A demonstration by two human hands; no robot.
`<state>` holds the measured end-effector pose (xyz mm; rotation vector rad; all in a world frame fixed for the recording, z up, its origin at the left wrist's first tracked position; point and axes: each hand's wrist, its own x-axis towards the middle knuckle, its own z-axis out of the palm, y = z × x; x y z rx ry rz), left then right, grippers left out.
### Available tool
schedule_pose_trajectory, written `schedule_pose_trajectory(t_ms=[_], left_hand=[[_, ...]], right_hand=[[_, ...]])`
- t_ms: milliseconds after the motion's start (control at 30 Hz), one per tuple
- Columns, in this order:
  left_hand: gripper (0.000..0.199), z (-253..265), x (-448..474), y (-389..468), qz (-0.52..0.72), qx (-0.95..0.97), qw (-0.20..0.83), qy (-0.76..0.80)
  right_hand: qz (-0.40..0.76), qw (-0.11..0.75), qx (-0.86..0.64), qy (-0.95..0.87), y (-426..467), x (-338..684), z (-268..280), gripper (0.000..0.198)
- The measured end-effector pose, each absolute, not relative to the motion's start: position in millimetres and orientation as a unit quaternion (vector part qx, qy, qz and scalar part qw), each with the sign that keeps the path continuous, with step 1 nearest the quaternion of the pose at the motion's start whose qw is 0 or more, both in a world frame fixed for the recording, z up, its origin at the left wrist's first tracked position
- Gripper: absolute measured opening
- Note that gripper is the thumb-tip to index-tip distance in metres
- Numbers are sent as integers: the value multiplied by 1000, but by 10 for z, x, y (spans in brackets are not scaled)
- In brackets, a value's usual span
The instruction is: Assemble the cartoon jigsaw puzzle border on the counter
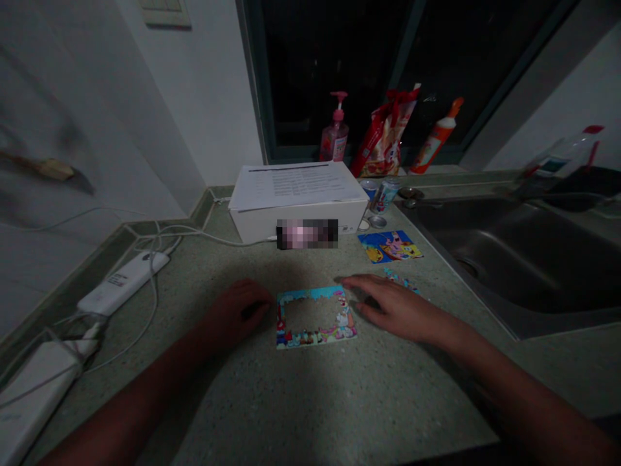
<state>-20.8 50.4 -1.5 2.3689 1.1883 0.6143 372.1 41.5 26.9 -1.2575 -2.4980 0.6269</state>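
A jigsaw puzzle border lies flat on the counter, a bright cartoon-print rectangle with bare countertop showing through its middle. Beside its left edge rests my left hand, loosely curved, holding nothing I can see; a gap shows between thumb and fingers. My right hand is open at the border's upper right corner, forefinger stretched out and thumb apart. Loose puzzle pieces lie just behind the right hand, which partly hides them. Farther back is a blue cartoon picture card.
A white box with a printed sheet stands at the back, a phone leaning against it. Cables and white power strips lie left. Cans, a pump bottle and a red bag stand behind. A steel sink is right.
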Motion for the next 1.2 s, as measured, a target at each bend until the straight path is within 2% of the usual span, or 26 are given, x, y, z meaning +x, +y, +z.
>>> schedule_pose_trajectory(t_ms=[167,300,700,933,1200], left_hand=[[25,-56,-228,512,222,848,200,438],[26,-105,-256,537,235,829,172,478],[30,-141,-288,571,233,819,144,505],[28,-102,-281,562,232,817,150,505],[26,-110,-286,569,237,820,151,498]], right_hand=[[211,156,-453,-852,470,3838,348,53],[139,180,-516,-826,592,4082,422,40],[103,-19,-626,-773,671,4226,482,22],[177,-33,-605,-775,669,4195,506,15],[188,-22,-594,-782,640,4176,445,15]])
